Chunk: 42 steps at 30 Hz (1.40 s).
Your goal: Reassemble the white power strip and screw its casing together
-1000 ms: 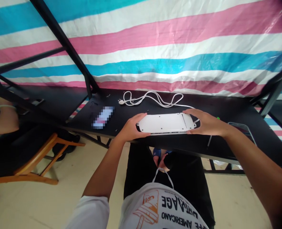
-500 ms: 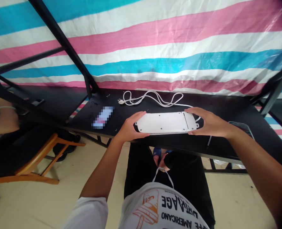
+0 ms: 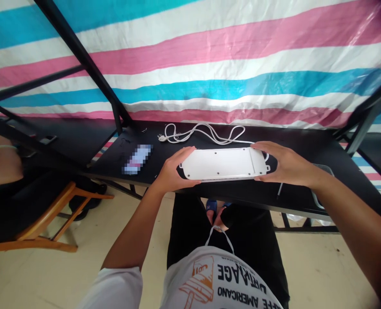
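Left hand [image 3: 175, 171]: partly open, grips left end of white housing [image 3: 221, 163]. Right hand [image 3: 283, 165]: partly open, grips right end. Housing: held between hands at front edge of black table [image 3: 303, 141]. White cable [image 3: 224, 140]: lies looped behind housing.

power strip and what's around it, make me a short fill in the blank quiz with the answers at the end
1. The left hand and right hand hold the white power strip at its opposite ____.
2. The white cord has a ____ at its left end.
3. The desk has a top coloured ____.
4. The striped tarpaulin is blue, white and ____.

Missing words: ends; plug; black; pink.
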### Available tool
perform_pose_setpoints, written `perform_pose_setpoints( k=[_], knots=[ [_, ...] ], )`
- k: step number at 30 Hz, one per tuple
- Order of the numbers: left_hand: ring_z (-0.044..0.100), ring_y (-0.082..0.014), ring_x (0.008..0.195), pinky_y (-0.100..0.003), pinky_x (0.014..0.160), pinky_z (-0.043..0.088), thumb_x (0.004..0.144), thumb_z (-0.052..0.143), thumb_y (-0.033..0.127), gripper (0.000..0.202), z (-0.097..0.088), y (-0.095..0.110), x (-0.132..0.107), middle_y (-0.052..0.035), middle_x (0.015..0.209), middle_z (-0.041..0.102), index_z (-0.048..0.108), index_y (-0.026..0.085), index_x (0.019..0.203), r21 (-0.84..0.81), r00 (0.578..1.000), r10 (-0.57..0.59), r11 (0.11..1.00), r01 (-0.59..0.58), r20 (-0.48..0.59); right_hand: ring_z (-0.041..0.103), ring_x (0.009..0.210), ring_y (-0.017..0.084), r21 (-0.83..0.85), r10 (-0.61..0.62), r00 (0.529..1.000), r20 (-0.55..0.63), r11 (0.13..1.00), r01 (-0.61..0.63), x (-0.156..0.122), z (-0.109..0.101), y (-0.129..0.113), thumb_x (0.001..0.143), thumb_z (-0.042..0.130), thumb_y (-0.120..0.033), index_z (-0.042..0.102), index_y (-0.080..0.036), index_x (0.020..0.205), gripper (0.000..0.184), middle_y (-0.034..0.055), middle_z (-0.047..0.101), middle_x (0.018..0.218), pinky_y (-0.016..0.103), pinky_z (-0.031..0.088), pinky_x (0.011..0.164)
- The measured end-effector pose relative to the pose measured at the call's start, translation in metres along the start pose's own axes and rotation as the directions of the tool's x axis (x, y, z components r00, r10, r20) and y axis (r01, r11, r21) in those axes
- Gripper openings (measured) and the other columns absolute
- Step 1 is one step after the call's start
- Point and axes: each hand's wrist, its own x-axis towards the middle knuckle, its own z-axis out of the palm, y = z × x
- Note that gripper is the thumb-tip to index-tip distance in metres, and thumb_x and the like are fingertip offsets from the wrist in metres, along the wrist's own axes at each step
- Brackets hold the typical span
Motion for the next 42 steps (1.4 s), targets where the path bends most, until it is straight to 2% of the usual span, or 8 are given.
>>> perform_pose_setpoints(
  k=[3, 6, 15, 19, 22, 28, 35, 42],
  knots=[
    [0.058, -0.038, 0.148, -0.051, 0.126, 0.047, 0.067, 0.1, 0.048, 0.106, 0.002, -0.003, -0.003, -0.0166, 0.157, 0.063, 0.056, 0.021, 0.16, -0.063, 1.0, -0.001, 0.998, -0.001, -0.026, 0.061, 0.143, 0.044, 0.18, 0.089, 0.996, -0.012, 0.98, -0.086, -0.004, -0.001, -0.001, 0.065, 0.098, -0.051, 0.059, -0.04, 0.154, 0.098, 0.0025, 0.055, 0.166, 0.061, 0.054, 0.12],
    [0.058, -0.0384, 0.148, -0.053, 0.124, 0.049, 0.066, 0.1, 0.049, 0.107, 0.004, -0.005, -0.004, -0.0176, 0.157, 0.063, 0.056, 0.022, 0.16, -0.119, 0.999, -0.017, 0.993, 0.011, -0.046, 0.056, 0.149, 0.043, 0.299, 0.116, 0.993, -0.012, 0.948, -0.107, -0.008, -0.001, -0.001, 0.064, 0.101, -0.047, 0.059, -0.046, 0.152, 0.097, -0.0028, 0.053, 0.168, 0.058, 0.052, 0.124],
    [0.056, -0.0394, 0.149, -0.054, 0.124, 0.049, 0.064, 0.102, 0.047, 0.109, 0.009, -0.01, -0.008, -0.0179, 0.159, 0.06, 0.056, 0.025, 0.16, -0.206, 0.998, -0.052, 0.978, 0.041, -0.046, 0.06, 0.145, 0.043, 0.418, 0.133, 0.991, -0.036, 0.902, -0.106, -0.009, 0.003, -0.005, 0.059, 0.102, -0.046, 0.062, -0.034, 0.152, 0.101, 0.0061, 0.059, 0.163, 0.057, 0.053, 0.122],
    [0.056, -0.0394, 0.15, -0.055, 0.127, 0.045, 0.065, 0.101, 0.051, 0.107, 0.011, -0.014, -0.006, -0.0167, 0.159, 0.061, 0.057, 0.025, 0.159, -0.179, 0.996, -0.082, 0.981, 0.076, -0.022, 0.055, 0.15, 0.043, 0.404, 0.136, 0.991, -0.008, 0.907, -0.121, -0.006, 0.005, 0.003, 0.061, 0.102, -0.045, 0.061, -0.035, 0.154, 0.102, 0.0055, 0.057, 0.165, 0.056, 0.051, 0.124],
    [0.056, -0.0397, 0.15, -0.056, 0.129, 0.042, 0.066, 0.099, 0.055, 0.105, 0.015, -0.02, -0.003, -0.0173, 0.16, 0.06, 0.06, 0.023, 0.157, -0.158, 0.99, -0.138, 0.977, 0.141, 0.028, 0.059, 0.147, 0.042, 0.373, 0.148, 0.988, 0.033, 0.916, -0.149, 0.001, 0.01, 0.016, 0.062, 0.1, -0.046, 0.06, -0.033, 0.156, 0.102, 0.0071, 0.06, 0.162, 0.058, 0.049, 0.125],
    [0.054, -0.0397, 0.152, -0.056, 0.131, 0.04, 0.066, 0.097, 0.057, 0.104, 0.028, -0.03, -0.005, -0.0179, 0.161, 0.059, 0.061, 0.02, 0.156, -0.136, 0.964, -0.252, 0.955, 0.262, 0.084, 0.058, 0.148, 0.044, 0.224, 0.173, 0.977, 0.121, 0.955, -0.197, 0.015, 0.021, 0.031, 0.067, 0.094, -0.051, 0.059, -0.036, 0.157, 0.098, 0.0054, 0.06, 0.162, 0.064, 0.046, 0.125],
    [0.055, -0.0384, 0.151, -0.056, 0.132, 0.039, 0.066, 0.098, 0.054, 0.106, 0.036, -0.034, -0.012, -0.018, 0.162, 0.058, 0.058, 0.019, 0.158, -0.116, 0.946, -0.3, 0.942, 0.314, 0.122, 0.056, 0.15, 0.042, 0.108, 0.208, 0.963, 0.169, 0.968, -0.228, 0.017, 0.023, 0.024, 0.067, 0.091, -0.054, 0.059, -0.034, 0.158, 0.098, 0.005, 0.059, 0.164, 0.058, 0.048, 0.125],
    [0.054, -0.0379, 0.152, -0.055, 0.132, 0.038, 0.066, 0.098, 0.051, 0.106, 0.038, -0.034, -0.011, -0.0175, 0.163, 0.057, 0.056, 0.02, 0.159, -0.085, 0.942, -0.301, 0.945, 0.315, 0.146, 0.06, 0.146, 0.042, 0.114, 0.197, 0.966, 0.17, 0.969, -0.218, 0.014, 0.034, 0.038, 0.069, 0.09, -0.058, 0.057, -0.036, 0.158, 0.097, 0.0046, 0.058, 0.165, 0.06, 0.051, 0.122]
  ],
)
